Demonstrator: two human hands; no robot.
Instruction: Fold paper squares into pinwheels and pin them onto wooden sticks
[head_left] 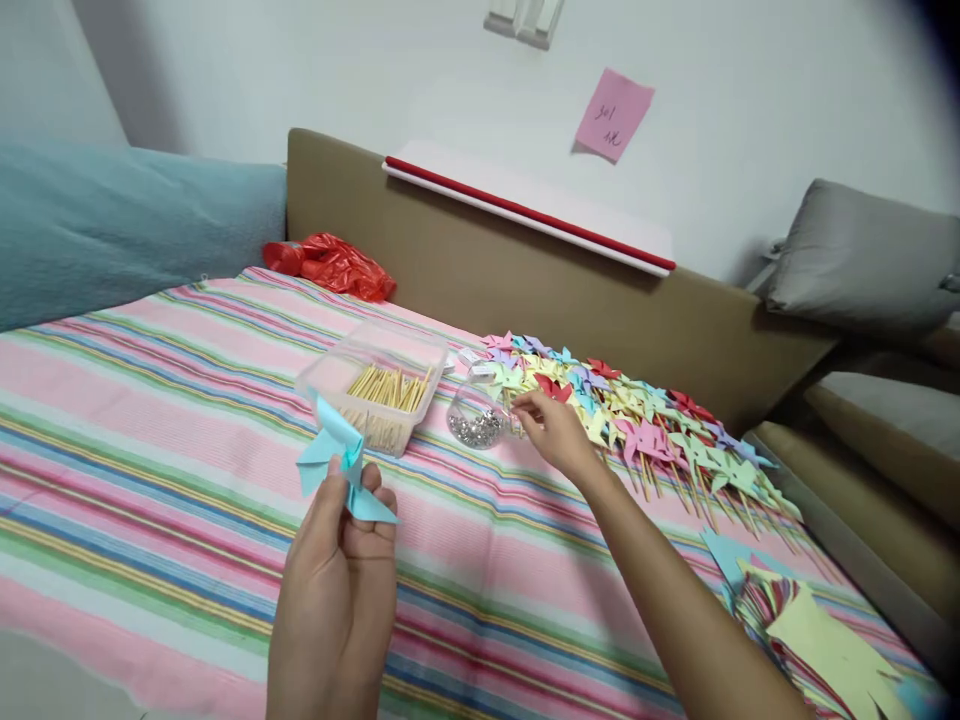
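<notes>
My left hand point(341, 550) pinches a light blue paper pinwheel point(337, 450) at its folded centre between thumb and fingers. My right hand point(551, 425) is at the right edge of a clear plastic bag or bowl point(469, 398) holding many small silver metal pieces point(480, 430). The right fingers are curled together in a pinch, and whatever is between them is too small to make out. Left of that container stands a clear plastic box point(431, 370) with many short wooden sticks point(386, 387) inside.
Finished pinwheels on sticks point(645, 440) lie in rows at the right. Cut paper sheets point(832, 640) are stacked at the lower right. A red plastic bag point(334, 265) rests by the headboard point(337, 195). Striped cloth point(187, 400) covers the bed; cushions point(862, 250) flank it.
</notes>
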